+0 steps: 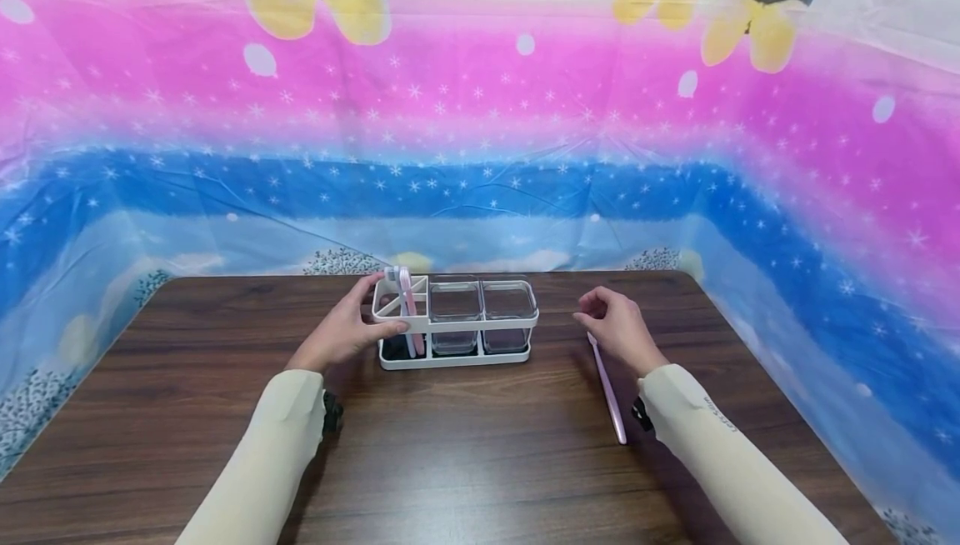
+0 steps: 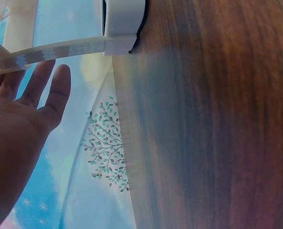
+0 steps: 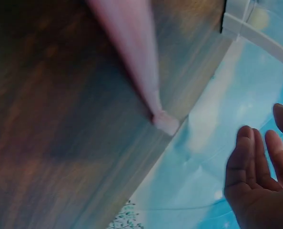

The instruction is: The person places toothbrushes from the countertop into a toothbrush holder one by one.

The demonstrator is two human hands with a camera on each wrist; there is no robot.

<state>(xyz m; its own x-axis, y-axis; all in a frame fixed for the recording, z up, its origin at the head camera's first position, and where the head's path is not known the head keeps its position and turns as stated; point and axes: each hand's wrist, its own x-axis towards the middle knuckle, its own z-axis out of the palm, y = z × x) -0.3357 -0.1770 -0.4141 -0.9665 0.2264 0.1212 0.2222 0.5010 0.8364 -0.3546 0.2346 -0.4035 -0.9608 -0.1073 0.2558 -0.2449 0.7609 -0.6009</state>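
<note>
A white toothbrush holder [image 1: 457, 327] with a divided left section stands near the table's back edge. My left hand [image 1: 341, 328] grips its left end, thumb along the front rail and fingers round the back corner. In the left wrist view those fingers [image 2: 60, 90] reach the outer side of the rail. A pink toothbrush [image 1: 412, 307] and a pale one lean upright in the left section. Right of the holder, another pink toothbrush [image 1: 609, 399] lies on the table, bristle end away from me. Just over that end hovers my right hand [image 1: 618, 330], fingers loosely bent and holding nothing.
Two clear cups [image 1: 455, 303] sit in the holder's middle and right slots. The brown wooden table [image 1: 450, 453] ends close behind the holder. A printed cloth [image 1: 480, 112] in pink and blue hangs around the table's back and sides.
</note>
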